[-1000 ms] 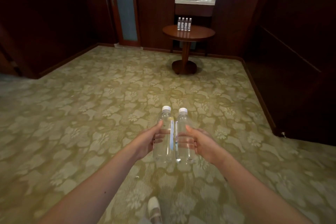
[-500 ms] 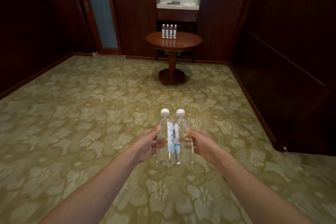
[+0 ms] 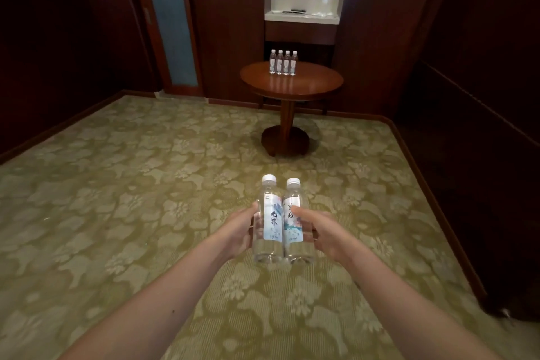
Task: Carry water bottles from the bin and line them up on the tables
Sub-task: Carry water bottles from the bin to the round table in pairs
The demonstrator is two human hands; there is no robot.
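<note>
Two bottles point(image 3: 273, 221) upright, touching, gripped between hands point(image 3: 239, 232)

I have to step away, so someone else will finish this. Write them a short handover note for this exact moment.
Hands: the left hand grips one water bottle; the right hand grips the second bottle. Both are upright, side by side, above the carpet.
Done: four bottles stand in a row near the round table's far edge, straight ahead.
Left: set these two on a table in line. The bin is out of view, so the remaining count is unknown.
</note>
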